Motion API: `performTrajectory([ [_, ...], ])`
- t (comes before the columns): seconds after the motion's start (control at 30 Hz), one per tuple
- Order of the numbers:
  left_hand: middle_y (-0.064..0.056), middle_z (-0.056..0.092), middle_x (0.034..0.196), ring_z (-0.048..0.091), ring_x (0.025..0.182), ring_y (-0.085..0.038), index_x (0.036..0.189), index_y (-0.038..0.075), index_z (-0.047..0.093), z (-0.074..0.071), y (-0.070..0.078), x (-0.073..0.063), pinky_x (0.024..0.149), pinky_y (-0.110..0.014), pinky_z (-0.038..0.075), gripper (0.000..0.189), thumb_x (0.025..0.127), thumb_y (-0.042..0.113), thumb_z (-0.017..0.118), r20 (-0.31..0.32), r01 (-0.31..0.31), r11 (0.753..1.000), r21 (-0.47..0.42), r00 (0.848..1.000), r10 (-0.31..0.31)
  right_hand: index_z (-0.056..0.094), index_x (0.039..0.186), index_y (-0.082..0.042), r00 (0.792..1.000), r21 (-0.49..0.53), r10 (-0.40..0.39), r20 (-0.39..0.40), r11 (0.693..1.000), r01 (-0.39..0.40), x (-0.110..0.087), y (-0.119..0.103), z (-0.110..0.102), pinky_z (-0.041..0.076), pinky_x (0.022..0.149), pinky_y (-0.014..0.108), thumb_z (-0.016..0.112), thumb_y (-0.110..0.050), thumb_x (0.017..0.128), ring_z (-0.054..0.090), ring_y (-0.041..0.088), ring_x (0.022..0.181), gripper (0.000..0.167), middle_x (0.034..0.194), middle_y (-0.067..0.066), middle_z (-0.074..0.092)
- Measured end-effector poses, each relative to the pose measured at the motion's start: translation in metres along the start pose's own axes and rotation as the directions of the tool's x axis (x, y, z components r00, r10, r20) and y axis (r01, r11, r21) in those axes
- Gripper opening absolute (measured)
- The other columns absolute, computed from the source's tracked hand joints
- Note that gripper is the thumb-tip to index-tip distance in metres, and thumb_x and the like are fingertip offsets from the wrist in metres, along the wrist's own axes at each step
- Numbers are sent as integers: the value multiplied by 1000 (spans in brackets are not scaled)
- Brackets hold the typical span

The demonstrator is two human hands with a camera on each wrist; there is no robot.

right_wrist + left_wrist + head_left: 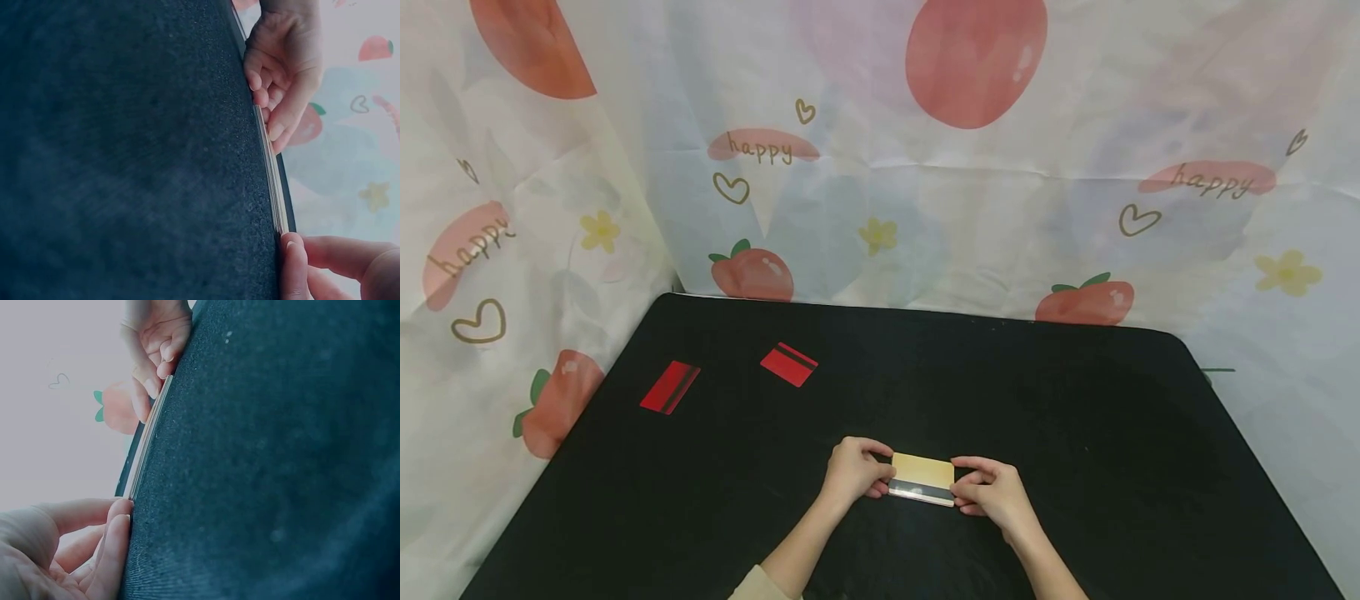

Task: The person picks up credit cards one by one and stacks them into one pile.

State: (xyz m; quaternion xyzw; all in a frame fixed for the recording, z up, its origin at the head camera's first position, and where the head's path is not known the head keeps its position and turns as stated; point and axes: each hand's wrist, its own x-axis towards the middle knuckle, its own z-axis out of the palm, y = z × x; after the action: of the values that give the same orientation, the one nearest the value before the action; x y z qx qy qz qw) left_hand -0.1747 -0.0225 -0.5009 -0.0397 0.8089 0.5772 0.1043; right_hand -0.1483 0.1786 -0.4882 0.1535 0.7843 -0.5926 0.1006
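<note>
A thin stack of cards (922, 471), its top one gold with a dark stripe along the near side, lies flat on the black table close to its front. My left hand (856, 468) grips the stack's left end between thumb and fingers. At the opposite end, my right hand (994, 492) holds the right short edge the same way. Seen edge-on in the left wrist view, the card stack (150, 437) shows several layers pressed together. The right wrist view also has the layered card edges (272, 175) between both hands, low against the tabletop.
Two red cards with dark stripes lie apart on the table's far left, one card (670, 387) nearer the left edge and another card (789, 364) to its right. The black table (1112, 433) meets a printed cloth backdrop (955, 233) behind and at the left.
</note>
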Motion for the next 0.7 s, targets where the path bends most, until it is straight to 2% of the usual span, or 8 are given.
performTrajectory([
  [0.17,-5,61,56,59,42,-13,88,1,69,-1,1,0,42,-25,52,17,72,-2,72,18,20,999,-27,1000,-19,62,110,3,1000,12,7,21,1000,-8,1,2,-2,55,50,28,69,7,72,62,19,53,39,68,9,63],
  [0.4,-7,62,59,61,45,-15,91,-1,69,-7,-1,2,45,-29,54,13,79,5,67,84,64,989,-130,995,-53,60,114,3,996,64,39,85,997,-45,4,3,-9,56,55,29,71,1,74,64,18,59,42,73,8,65],
  [0.57,-9,64,65,64,51,-18,100,-1,66,-14,-1,3,50,-31,55,19,85,10,62,159,121,973,-195,983,-91,53,123,3,982,150,82,173,983,-108,5,3,-17,57,63,31,68,-8,79,66,19,69,47,85,7,68],
  [0.7,-11,65,72,66,57,-21,108,-2,63,-22,2,2,53,-33,56,26,87,13,60,211,159,960,-229,971,-111,48,128,3,965,227,86,250,963,-145,5,3,-24,56,68,31,65,-14,83,67,19,75,51,94,6,67],
])
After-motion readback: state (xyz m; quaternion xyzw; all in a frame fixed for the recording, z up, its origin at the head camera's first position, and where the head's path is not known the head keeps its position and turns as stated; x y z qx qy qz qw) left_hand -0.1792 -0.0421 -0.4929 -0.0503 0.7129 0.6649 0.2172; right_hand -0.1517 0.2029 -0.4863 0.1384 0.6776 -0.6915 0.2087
